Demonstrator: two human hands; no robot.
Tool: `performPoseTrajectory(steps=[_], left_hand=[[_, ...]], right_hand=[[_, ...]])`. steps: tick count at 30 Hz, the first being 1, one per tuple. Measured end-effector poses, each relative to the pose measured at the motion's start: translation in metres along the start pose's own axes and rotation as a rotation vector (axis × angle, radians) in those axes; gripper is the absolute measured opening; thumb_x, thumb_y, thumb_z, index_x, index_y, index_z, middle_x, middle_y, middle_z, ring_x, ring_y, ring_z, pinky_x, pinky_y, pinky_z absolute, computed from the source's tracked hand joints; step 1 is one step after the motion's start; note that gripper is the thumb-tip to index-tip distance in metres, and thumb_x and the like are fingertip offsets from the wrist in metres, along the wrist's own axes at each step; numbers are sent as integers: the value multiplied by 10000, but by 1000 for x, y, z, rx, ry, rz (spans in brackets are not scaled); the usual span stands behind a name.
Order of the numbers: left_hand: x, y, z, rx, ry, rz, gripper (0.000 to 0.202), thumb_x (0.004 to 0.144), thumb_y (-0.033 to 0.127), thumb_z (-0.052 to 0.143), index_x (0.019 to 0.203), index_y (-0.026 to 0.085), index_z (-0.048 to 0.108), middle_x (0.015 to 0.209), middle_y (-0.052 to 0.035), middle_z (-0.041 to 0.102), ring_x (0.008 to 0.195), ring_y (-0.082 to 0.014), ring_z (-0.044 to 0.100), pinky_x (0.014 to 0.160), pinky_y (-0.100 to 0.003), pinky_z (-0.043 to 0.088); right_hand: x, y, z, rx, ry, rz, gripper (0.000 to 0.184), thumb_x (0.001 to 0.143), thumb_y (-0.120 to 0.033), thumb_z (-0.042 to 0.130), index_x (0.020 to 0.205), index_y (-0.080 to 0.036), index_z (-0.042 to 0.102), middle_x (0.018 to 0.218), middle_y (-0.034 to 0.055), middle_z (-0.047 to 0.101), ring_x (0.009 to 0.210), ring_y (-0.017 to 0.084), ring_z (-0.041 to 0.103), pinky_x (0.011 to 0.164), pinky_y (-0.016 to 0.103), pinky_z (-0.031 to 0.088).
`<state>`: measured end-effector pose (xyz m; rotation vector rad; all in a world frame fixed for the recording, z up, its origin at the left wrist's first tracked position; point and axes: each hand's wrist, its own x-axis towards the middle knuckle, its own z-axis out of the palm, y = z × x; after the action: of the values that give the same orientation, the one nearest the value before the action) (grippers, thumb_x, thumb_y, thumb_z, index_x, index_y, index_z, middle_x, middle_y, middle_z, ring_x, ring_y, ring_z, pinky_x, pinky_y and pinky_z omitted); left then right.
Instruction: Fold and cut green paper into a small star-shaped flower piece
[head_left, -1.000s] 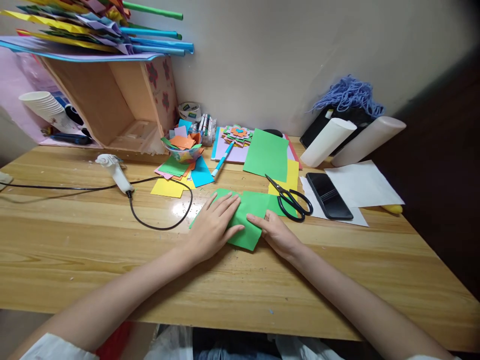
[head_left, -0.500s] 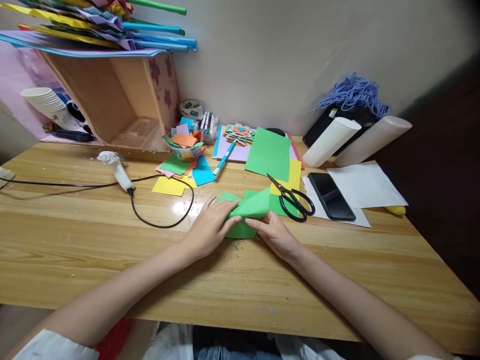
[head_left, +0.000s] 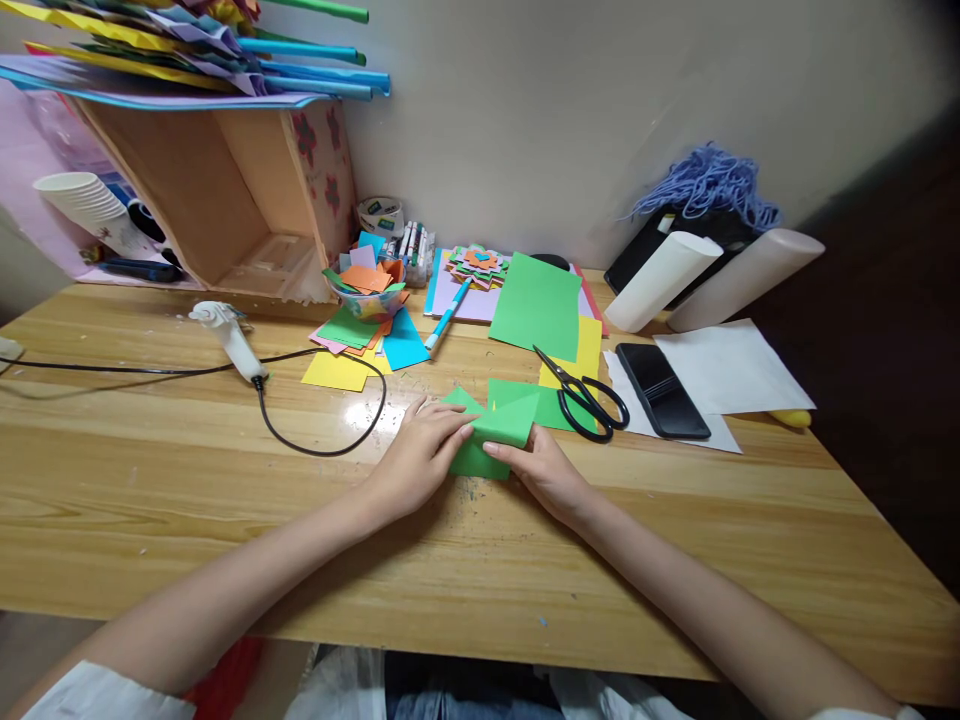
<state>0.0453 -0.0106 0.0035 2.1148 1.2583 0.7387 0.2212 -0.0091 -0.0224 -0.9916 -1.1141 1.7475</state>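
Note:
A piece of green paper [head_left: 480, 462] lies on the wooden table between my hands, its upper part bent over in a raised flap. My left hand [head_left: 424, 445] presses on its left side, fingers together and laid over the paper. On the right, my right hand [head_left: 546, 465] pinches the flap, thumb in front and the other fingers hidden behind. Black-handled scissors [head_left: 589, 400] lie just right of my hands, over another green sheet [head_left: 551, 404] and a yellow sheet [head_left: 592, 345].
A white glue gun [head_left: 234, 340] with a looping black cord lies at left. Behind are a bowl of paper scraps [head_left: 371, 298], a blue marker [head_left: 448, 318] and a large green sheet [head_left: 536, 305]. A phone [head_left: 664, 390] rests at right. An open cardboard box [head_left: 322, 190] stands back left.
The green flap is bent further down toward me, with my right thumb now over its lower edge. My left thumb has drawn in closer to the fingers.

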Motion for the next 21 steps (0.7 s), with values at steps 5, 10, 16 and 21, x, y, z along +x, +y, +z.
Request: performPoseTrajectory(steps=[5, 10, 16, 21], left_hand=[[1, 3, -2, -49, -3, -19, 300, 897, 311, 384, 1110, 254, 588, 1135, -34, 618, 1096, -194, 513, 1062, -457, 177], [-1, 4, -2, 104, 57, 0, 385, 878, 357, 419, 1232, 213, 466, 1226, -77, 551, 1160, -217, 454, 1063, -482, 159], [-1, 5, -1, 250, 10, 57, 417, 906, 366, 340, 1273, 177, 398, 1271, -100, 504, 1199, -208, 407, 1078, -483, 105], [-2, 7, -3, 227, -30, 106, 388, 918, 338, 311, 1265, 195, 409, 1276, -68, 507, 1198, -177, 409, 1091, -449, 90]], right_hand=[[-1, -1, 3, -1, 24, -27, 354, 665, -279, 702, 1007, -238, 617, 1088, 34, 644, 1049, 233, 559, 920, 394, 422], [-2, -5, 4, 44, 36, -57, 424, 666, -270, 698, 1075, -243, 590, 1154, 34, 611, 1089, 237, 535, 955, 407, 403], [-4, -4, 3, 130, 34, -22, 371, 658, -222, 709, 1019, -247, 629, 1138, 26, 623, 1077, 240, 549, 952, 405, 414], [-4, 0, 2, 147, 1, -19, 378, 667, -192, 707, 1029, -270, 630, 1142, 8, 621, 1104, 228, 532, 970, 398, 397]])
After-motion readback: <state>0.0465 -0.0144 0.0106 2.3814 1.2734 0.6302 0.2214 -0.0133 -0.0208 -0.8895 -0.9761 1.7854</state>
